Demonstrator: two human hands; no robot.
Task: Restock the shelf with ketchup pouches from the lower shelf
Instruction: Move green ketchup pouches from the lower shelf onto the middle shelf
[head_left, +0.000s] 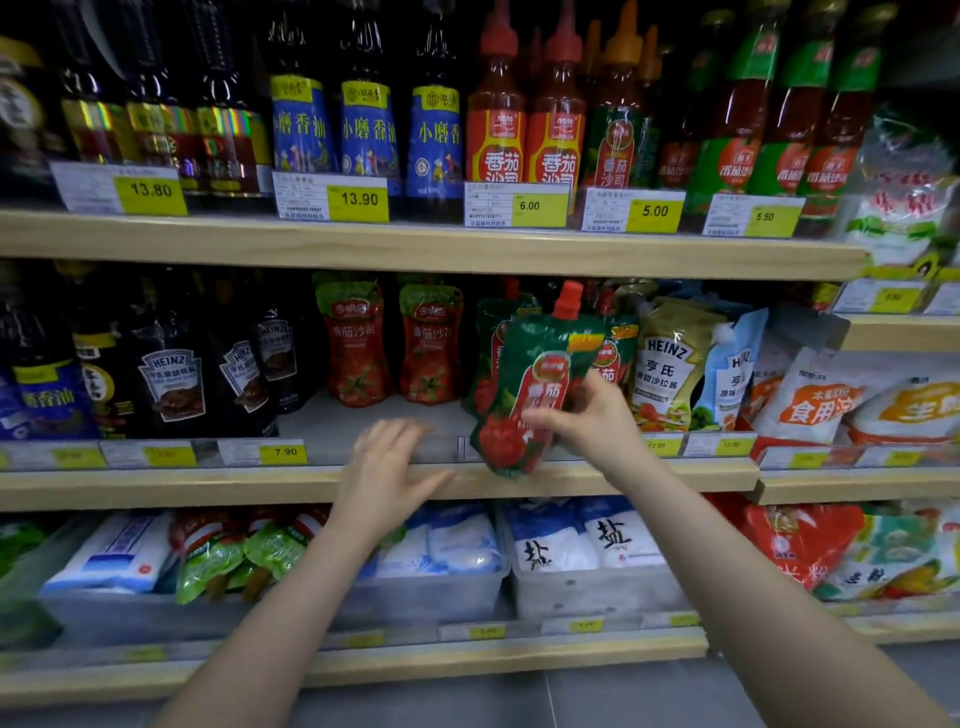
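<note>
Green-and-red ketchup pouch (524, 395) with a red screw cap is the one in play. The right hand (587, 421) grips it by its right side, fingers (545, 418) curled over the front, and it's tilted with the cap leaning right. Its bottom corner hangs just over the front lip of the middle shelf (208, 480), so it's in front of the shelf rather than sitting on it.

Left of that pouch, the left hand (392, 467) is spread flat and relaxed at the shelf edge, holding nothing, a bit blurry. Behind it there's a bare patch of shelf.

Further back and left of the held pouch stand two red ketchup pouches with green tops (395, 345), upright side by side. Right behind the held pouch are more of the same green pouches (618, 353), and right of those a Heinz salad dressing pouch (670, 364).

Below and left of the held pouch, on the lower shelf, a few more green-topped ketchup pouches (234, 551) lie flat next to white salt bags (582, 535).
</note>
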